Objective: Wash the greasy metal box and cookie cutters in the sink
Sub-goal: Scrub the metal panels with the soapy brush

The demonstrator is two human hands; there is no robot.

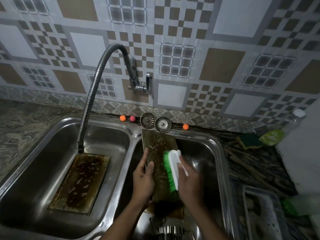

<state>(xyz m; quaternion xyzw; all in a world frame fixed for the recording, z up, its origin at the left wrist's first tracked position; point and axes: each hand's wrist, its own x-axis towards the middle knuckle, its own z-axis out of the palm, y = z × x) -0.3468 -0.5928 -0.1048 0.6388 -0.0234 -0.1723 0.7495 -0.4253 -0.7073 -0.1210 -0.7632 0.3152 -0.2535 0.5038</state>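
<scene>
STAGE: scrubbing, mid-task | left hand (142,179) grips edge of metal box panel (158,144), propped in right basin (204,153), 5 o'clock | right hand (189,181) clasps brush (173,168) on panel | second panel (81,182), 8 o'clock: soapy, grease remaining, judged unrinsed | cookie cutters: not identifiable

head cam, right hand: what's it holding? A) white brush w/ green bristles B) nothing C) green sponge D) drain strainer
A: the right hand grips the white brush, its green bristles against the greasy metal piece propped in the right basin; the sponge lies untouched on the counter.
</scene>
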